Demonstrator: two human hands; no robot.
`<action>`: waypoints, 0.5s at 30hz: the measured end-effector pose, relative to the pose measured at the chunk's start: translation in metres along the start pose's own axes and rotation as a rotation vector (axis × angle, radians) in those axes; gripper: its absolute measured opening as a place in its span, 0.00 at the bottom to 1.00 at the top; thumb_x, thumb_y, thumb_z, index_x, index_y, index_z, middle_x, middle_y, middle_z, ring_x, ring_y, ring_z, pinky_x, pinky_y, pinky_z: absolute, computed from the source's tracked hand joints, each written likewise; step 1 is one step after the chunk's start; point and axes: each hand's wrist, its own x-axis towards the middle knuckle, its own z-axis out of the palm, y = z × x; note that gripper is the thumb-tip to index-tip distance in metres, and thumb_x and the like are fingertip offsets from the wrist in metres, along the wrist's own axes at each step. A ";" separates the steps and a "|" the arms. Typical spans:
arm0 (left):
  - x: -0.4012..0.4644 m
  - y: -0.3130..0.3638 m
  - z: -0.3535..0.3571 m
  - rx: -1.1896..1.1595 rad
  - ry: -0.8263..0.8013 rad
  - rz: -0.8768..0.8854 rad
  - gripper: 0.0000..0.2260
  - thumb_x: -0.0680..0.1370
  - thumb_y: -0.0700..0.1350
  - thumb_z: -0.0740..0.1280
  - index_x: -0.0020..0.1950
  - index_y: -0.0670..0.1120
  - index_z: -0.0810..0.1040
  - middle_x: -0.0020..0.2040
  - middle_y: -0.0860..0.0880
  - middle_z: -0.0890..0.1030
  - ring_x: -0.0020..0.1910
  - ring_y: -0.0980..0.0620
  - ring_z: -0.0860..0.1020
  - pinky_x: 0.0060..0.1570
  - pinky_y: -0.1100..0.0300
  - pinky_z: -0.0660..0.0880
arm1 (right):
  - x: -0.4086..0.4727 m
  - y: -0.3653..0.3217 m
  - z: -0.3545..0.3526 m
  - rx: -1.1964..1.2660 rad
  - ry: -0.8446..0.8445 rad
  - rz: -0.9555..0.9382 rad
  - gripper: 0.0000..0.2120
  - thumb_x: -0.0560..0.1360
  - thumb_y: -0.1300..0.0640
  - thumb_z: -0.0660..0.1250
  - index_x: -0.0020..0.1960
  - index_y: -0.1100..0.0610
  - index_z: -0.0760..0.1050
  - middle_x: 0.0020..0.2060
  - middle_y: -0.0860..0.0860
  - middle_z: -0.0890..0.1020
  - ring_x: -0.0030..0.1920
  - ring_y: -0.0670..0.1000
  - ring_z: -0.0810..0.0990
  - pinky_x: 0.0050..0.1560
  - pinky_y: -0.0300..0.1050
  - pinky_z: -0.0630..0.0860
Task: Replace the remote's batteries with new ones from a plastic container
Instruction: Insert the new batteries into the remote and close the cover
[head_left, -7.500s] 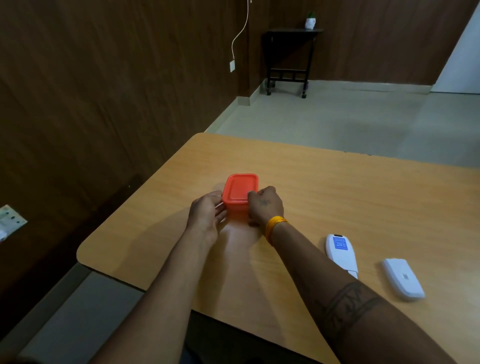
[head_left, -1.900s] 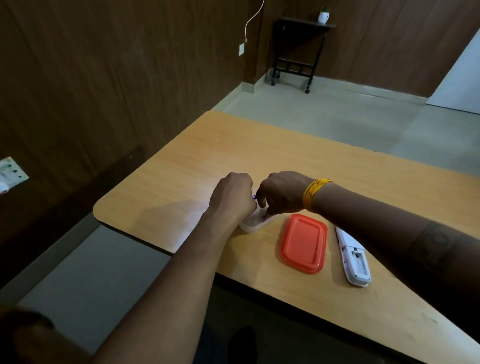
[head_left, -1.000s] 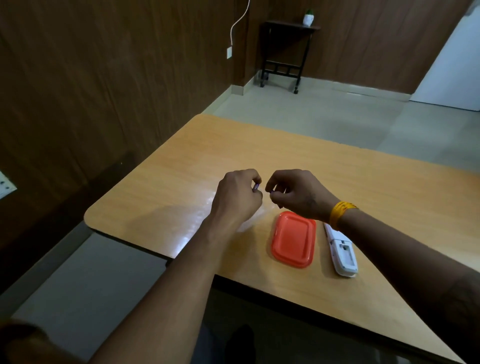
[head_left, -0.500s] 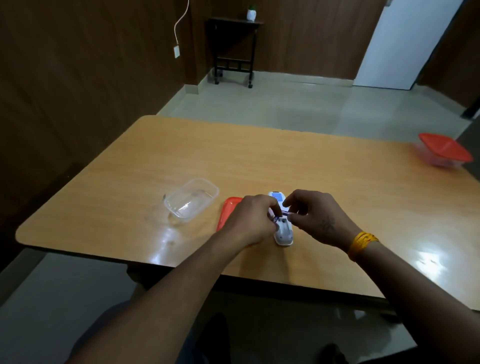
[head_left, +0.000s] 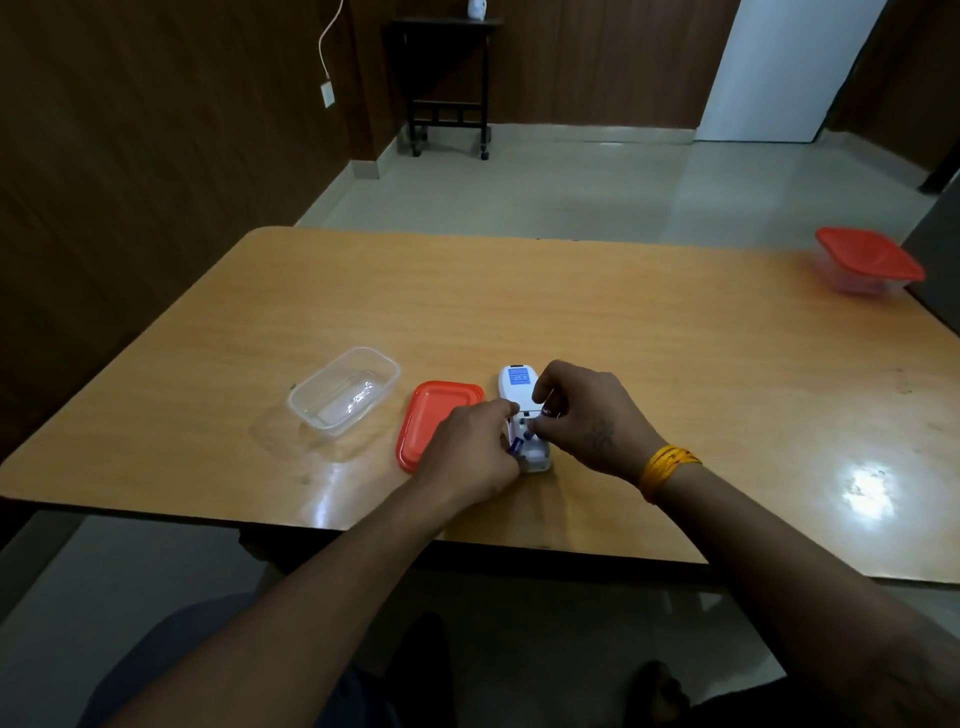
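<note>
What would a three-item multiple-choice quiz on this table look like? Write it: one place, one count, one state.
1. The loose orange lid lies:
A. between clear container and remote
B. on the floor
C. on the far container

2. Orange lids in view:
A. one
B. two
C. four

3. The clear container near the hands is:
A. lidded
B. overturned
C. open, upright

Answers:
1 A, the clear container is left of it, the remote right.
2 B, the other closes the far container.
3 C, its rim faces up uncovered.
</note>
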 end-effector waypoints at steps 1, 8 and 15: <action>0.000 0.000 0.000 0.007 -0.001 0.003 0.31 0.75 0.48 0.75 0.78 0.48 0.73 0.62 0.44 0.85 0.61 0.45 0.81 0.59 0.52 0.79 | 0.001 0.001 0.001 0.019 0.018 0.023 0.10 0.71 0.58 0.78 0.48 0.55 0.79 0.35 0.43 0.79 0.36 0.43 0.76 0.37 0.40 0.73; -0.001 -0.003 0.000 0.006 -0.014 -0.009 0.32 0.74 0.47 0.74 0.78 0.50 0.72 0.62 0.45 0.84 0.60 0.44 0.81 0.60 0.46 0.80 | 0.005 -0.001 -0.006 0.052 -0.106 0.084 0.05 0.73 0.57 0.80 0.44 0.56 0.85 0.37 0.50 0.86 0.31 0.48 0.82 0.35 0.45 0.82; -0.001 -0.003 0.000 0.013 0.000 0.015 0.29 0.75 0.46 0.74 0.77 0.50 0.74 0.59 0.45 0.85 0.58 0.44 0.81 0.56 0.48 0.80 | 0.009 0.002 0.003 0.071 -0.008 0.076 0.04 0.75 0.54 0.78 0.48 0.54 0.89 0.38 0.50 0.88 0.33 0.47 0.83 0.41 0.47 0.84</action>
